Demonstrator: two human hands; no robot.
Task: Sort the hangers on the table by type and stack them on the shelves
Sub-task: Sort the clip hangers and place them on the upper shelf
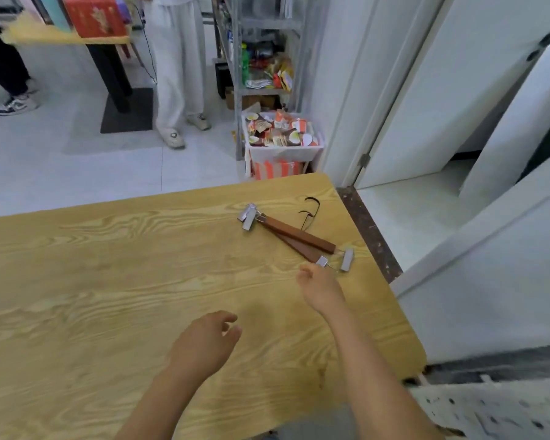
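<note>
Two brown wooden clip hangers with metal clamps (pixel 294 238) lie crossed near the far right corner of the light wood-grain table (pixel 108 265); right hand (pixel 319 289) beside their near clips, fingers loosely curled, nothing pinched; left hand (pixel 204 342) hovers, fingers half-spread, empty; pickup step; next: close on both bars together.

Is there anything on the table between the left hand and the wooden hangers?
Only bare table. In the head view nothing lies between the left hand and the hangers; the right hand reaches in beside that stretch, close to the near clips.
</note>
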